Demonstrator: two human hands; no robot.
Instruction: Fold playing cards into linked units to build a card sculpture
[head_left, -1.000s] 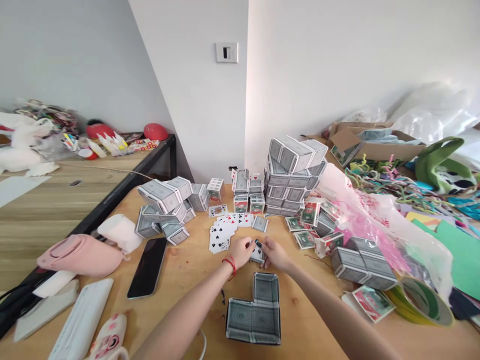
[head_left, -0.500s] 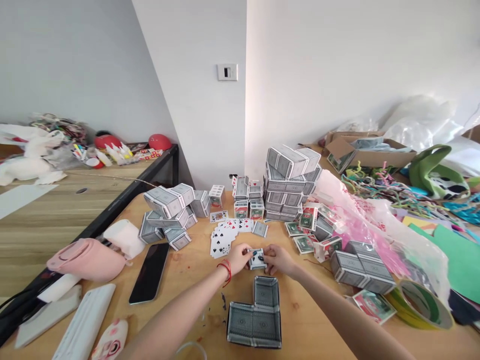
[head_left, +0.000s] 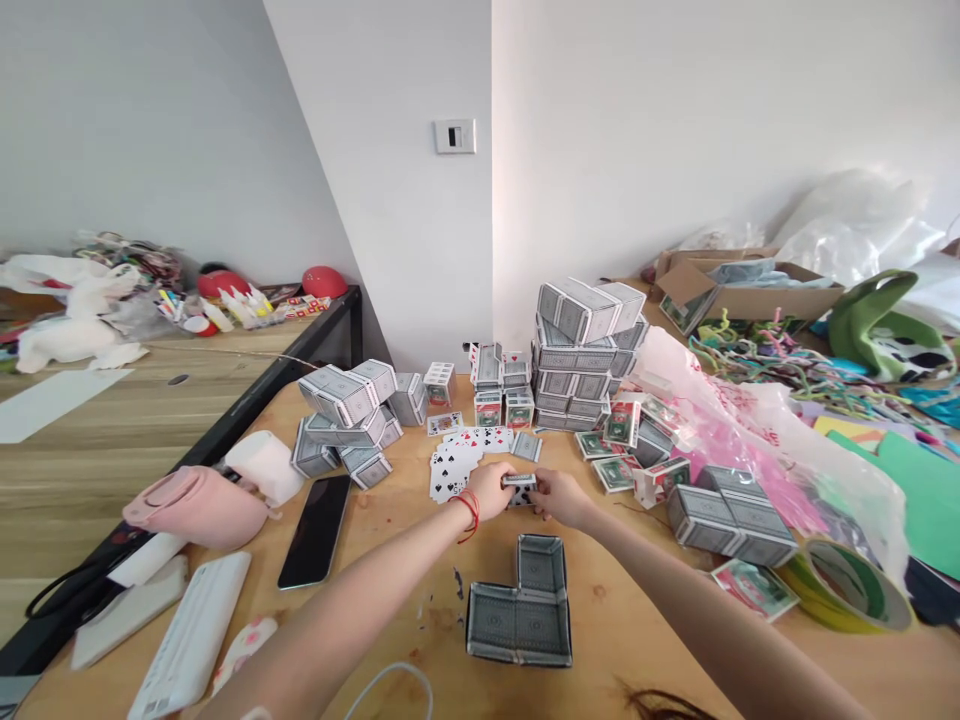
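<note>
I see left hand and right hand meeting mid-bench. Fingers of both are pinched on one small folded card piece, just beyond the L-shaped card tray. Fanned playing cards lie beside the left hand.

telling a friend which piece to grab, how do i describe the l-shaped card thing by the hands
On the wooden table, look just nearer than the left hand and right hand, which pinch a small card piece. There lies the L-shaped card tray, flat and alone: three square cells with grey patterned backs, unlike the card blocks stacked toward the wall.
</note>
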